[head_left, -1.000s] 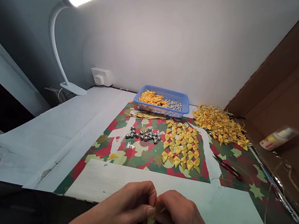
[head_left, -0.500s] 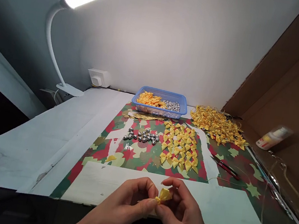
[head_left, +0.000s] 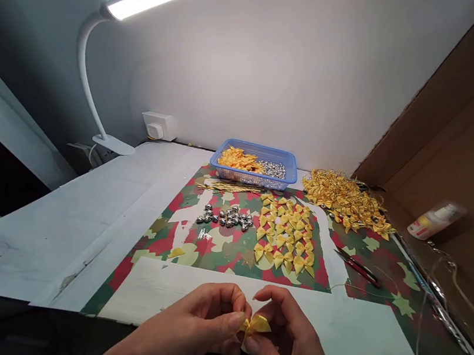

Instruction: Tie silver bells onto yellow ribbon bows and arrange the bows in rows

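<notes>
A small yellow ribbon bow (head_left: 257,324) is held between my two hands at the table's front edge. My left hand (head_left: 209,319) pinches its left side between thumb and forefinger. The thumb of my right hand (head_left: 288,339) presses on its lower right part, while the right forefinger arches above it. My fingers hide part of the bow. Beyond my hands, several yellow bows (head_left: 286,232) lie in columns on the camouflage-patterned mat (head_left: 220,255). Shiny silver bells or beads (head_left: 231,217) are scattered to their left.
Behind stands a blue basket (head_left: 216,165) with yellow ribbon pieces and silver beads. Gold cords (head_left: 230,188) lie before it. At right are a heap of finished-looking yellow bows (head_left: 345,199), red-handled tweezers or snips (head_left: 359,267) and a bottle (head_left: 433,221). A lamp (head_left: 86,72) stands left.
The bow has turned and spread in my fingers, showing more of its loops and a tail below. My right thumb has shifted on it. The view has moved slightly.
</notes>
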### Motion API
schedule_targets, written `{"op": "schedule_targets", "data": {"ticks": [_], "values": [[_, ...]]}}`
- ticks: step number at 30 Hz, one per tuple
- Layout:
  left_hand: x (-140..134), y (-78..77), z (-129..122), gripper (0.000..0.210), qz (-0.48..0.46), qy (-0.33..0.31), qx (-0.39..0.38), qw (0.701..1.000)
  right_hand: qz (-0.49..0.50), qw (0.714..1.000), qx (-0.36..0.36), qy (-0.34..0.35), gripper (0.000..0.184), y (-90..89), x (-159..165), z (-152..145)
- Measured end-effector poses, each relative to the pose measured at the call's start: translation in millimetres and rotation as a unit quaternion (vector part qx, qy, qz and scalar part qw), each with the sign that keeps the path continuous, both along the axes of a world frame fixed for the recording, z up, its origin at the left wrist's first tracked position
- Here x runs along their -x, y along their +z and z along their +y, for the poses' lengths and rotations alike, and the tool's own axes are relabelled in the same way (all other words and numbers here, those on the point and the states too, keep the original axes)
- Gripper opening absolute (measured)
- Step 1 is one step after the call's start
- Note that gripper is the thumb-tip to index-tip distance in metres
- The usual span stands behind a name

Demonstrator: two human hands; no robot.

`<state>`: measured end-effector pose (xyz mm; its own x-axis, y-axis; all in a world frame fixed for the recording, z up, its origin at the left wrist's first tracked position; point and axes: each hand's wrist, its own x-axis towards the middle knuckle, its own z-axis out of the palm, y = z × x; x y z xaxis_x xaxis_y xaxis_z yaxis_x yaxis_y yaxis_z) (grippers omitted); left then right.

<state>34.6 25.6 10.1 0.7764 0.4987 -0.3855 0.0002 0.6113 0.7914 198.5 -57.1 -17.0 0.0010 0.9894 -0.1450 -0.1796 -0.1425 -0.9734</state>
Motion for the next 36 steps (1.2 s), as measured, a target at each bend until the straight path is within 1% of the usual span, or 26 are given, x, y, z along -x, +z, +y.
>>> {"op": "schedule_targets", "data": {"ticks": [2,4,8,11,13,16,18,19,21,23,26,27,29,31,34,36], "values": [[0.2,1.2,1.2,0.027,0.012,-0.008,-0.043,0.999,-0.034,0.999,0.009,0.002,0.036,1.5,-2.6,-0.7],[0.6,0.7,1.7,0.026,0.024,-0.016,-0.089,0.996,-0.083,0.997,0.001,0.000,0.032,1.5,-6.4,-1.4],[0.9,-1.4,0.1,0.020,0.058,-0.027,-0.191,0.980,-0.190,0.980,-0.053,-0.006,0.018,1.3,-14.5,-0.2],[-0.2,1.9,-2.1,0.012,0.098,-0.037,-0.248,0.963,-0.236,0.968,-0.078,0.018,0.018,2.9,-17.9,2.5],[-1.7,6.9,-2.9,0.012,0.149,-0.050,-0.290,0.944,-0.250,0.964,-0.081,0.029,0.016,4.1,-18.6,3.9],[-4.2,15.2,-2.6,0.015,0.231,-0.079,-0.365,0.899,-0.270,0.958,-0.079,0.044,0.013,5.4,-18.2,5.2],[-4.8,18.6,-2.0,0.017,0.253,-0.100,-0.394,0.878,-0.285,0.953,-0.085,0.055,0.013,6.0,-17.4,5.9],[-4.6,19.0,-1.8,0.016,0.254,-0.108,-0.400,0.874,-0.292,0.950,-0.089,0.061,0.013,6.2,-16.9,6.3],[-3.2,17.0,-1.3,0.014,0.239,-0.118,-0.386,0.883,-0.299,0.947,-0.093,0.073,0.015,6.6,-16.2,6.7],[-1.5,11.7,-0.5,0.013,0.191,-0.121,-0.336,0.914,-0.287,0.950,-0.086,0.088,0.016,7.1,-15.7,6.4],[0.5,2.5,1.6,0.023,0.078,-0.106,-0.196,0.972,-0.243,0.962,-0.067,0.106,0.015,8.4,-16.1,4.4],[0.9,0.3,2.3,0.025,0.048,-0.096,-0.146,0.984,-0.229,0.965,-0.061,0.108,0.014,8.8,-16.5,3.6],[1.4,-1.9,3.6,0.025,0.011,-0.080,-0.068,0.994,-0.214,0.969,-0.055,0.113,0.013,9.3,-17.6,2.5],[1.5,-1.6,4.4,0.024,-0.001,-0.071,-0.047,0.996,-0.211,0.969,-0.056,0.117,0.012,9.0,-18.7,2.4],[1.0,-0.7,4.9,0.025,0.018,-0.059,-0.064,0.996,-0.232,0.964,-0.072,0.112,0.013,7.5,-19.3,3.7],[0.7,-3.1,4.4,0.031,0.043,-0.034,-0.074,0.996,-0.259,0.957,-0.085,0.104,0.014,6.9,-18.7,4.6]]}}
